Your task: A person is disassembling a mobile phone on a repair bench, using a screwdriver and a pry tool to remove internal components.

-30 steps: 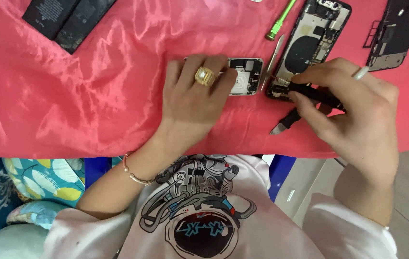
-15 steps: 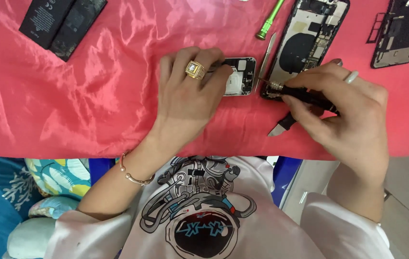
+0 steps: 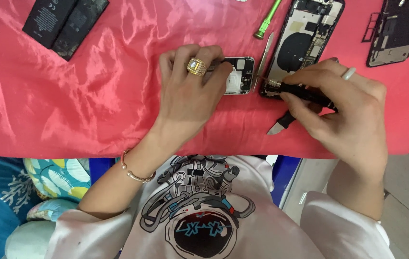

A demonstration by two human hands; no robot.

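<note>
Holding the black screwdriver (image 3: 305, 93) in my right hand (image 3: 348, 120), I keep its metal tip at the near end of the open phone (image 3: 305, 43), which lies on the red cloth (image 3: 70, 96) of the desk, a little right of the middle. The fingers are closed around the handle in a pinch. My left hand (image 3: 190, 91) is pressing down with bent fingers on a small silver part (image 3: 238, 76) just left of the phone; it grasps nothing that I can see, it only rests on it.

To do this step well, I think the tip should stay straight on the screw and the turning should be slow, with light pressure, because such small screws slip easily. The left hand should keep the small part steady so the cloth does not slide.

Some things are hard to tell. The screw itself is too small to see. A thin metal blade (image 3: 262, 60) lies between the two pieces, and a green tool (image 3: 267, 21) is farther away. Another dark phone part (image 3: 396, 31) at far right is cut by the edge, and so are two black batteries (image 3: 65, 24) at far left. A pale pointed piece (image 3: 281, 125) shows under my right hand; what it is, I cannot say.
</note>
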